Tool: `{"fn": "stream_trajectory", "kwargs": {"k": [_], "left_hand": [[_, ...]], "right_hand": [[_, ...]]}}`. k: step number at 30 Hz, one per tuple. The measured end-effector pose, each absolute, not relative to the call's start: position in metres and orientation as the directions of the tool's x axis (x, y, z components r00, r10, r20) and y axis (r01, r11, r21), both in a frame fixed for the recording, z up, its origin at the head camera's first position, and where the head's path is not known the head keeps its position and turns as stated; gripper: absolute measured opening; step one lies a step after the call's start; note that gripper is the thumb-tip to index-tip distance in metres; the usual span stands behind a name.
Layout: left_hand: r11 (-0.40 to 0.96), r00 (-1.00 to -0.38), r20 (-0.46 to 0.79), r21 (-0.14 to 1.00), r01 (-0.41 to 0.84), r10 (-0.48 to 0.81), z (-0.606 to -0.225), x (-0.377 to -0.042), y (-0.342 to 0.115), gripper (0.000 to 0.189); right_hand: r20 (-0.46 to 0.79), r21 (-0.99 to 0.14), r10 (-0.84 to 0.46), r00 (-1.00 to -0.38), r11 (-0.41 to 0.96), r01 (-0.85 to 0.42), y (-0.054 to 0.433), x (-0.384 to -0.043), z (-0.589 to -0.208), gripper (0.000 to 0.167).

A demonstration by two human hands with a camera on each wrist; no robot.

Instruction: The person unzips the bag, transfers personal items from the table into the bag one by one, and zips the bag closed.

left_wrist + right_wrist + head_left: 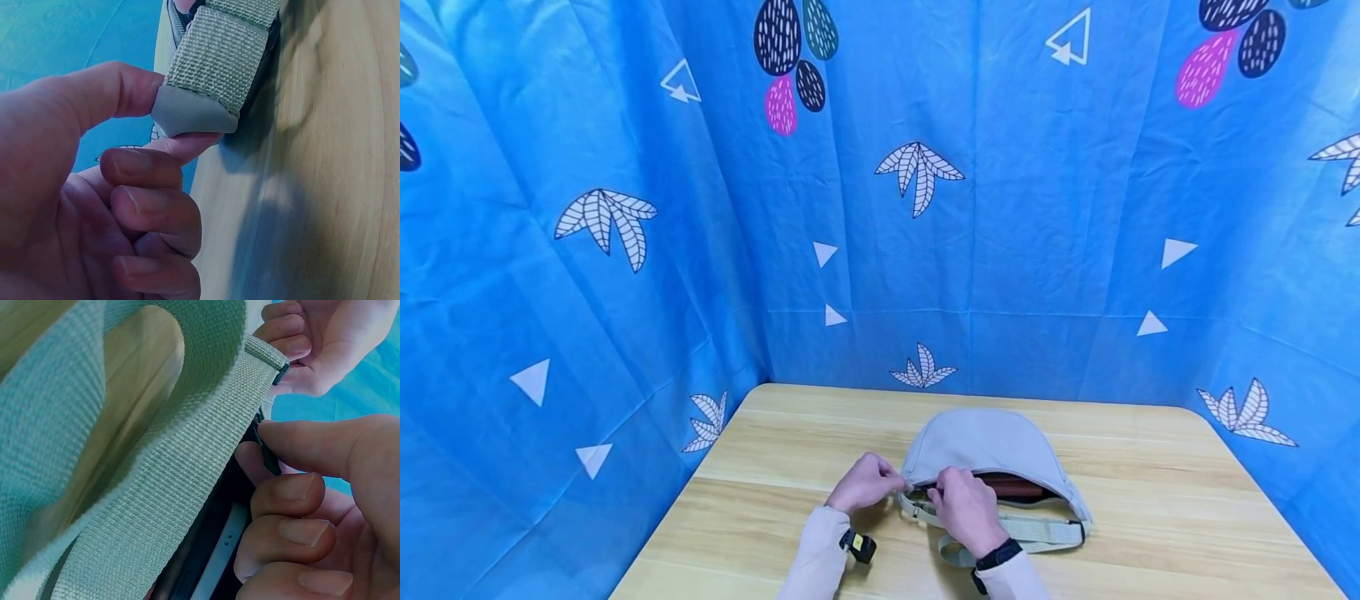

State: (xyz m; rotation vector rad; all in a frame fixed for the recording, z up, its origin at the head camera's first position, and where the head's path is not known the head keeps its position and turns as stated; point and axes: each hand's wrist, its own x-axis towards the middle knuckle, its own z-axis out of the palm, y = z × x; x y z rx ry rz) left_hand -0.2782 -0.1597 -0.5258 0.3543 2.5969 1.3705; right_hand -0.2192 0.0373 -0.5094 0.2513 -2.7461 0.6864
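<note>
A light grey waist bag [983, 442] lies on the table with its zipped mouth gaping toward me. My left hand [867, 483] pinches the grey end tab [194, 112] at the bag's left corner between thumb and index finger, its other fingers curled loosely. At the same end of the opening, my right hand [968, 510] pinches a dark zipper pull [270, 457] between thumb and index finger. Inside the bag, a brown item [1011, 486] shows, and the right wrist view catches a pale edge with small holes [225, 547]; their kinds are unclear.
The bag's pale green webbing strap [1045, 533] loops across its front, beneath and beside my right hand. A wood-grain table [1165, 500] carries the bag. Blue patterned cloth [1045, 250] hangs behind the table and along its sides.
</note>
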Motion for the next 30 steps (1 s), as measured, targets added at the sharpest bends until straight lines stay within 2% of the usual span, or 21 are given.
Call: {"fn": "stream_trajectory", "kwargs": {"k": [22,30], "left_hand": [[0.557,-0.953,-0.053,0.821,0.128,0.298,-0.522,-0.276,-0.1586,0.011],[0.556,-0.95,-0.063,0.822,0.125,0.307,-0.5239,-0.2755,-0.1583,0.011]], "right_hand": [[0.312,-0.42,-0.096,-0.945,0.879,-0.228,0.0411,-0.2187,-0.5053,0.044],[0.306,-0.428,-0.1,-0.947,0.874,-0.231,0.0421,-0.2163,-0.5026,0.053]]}}
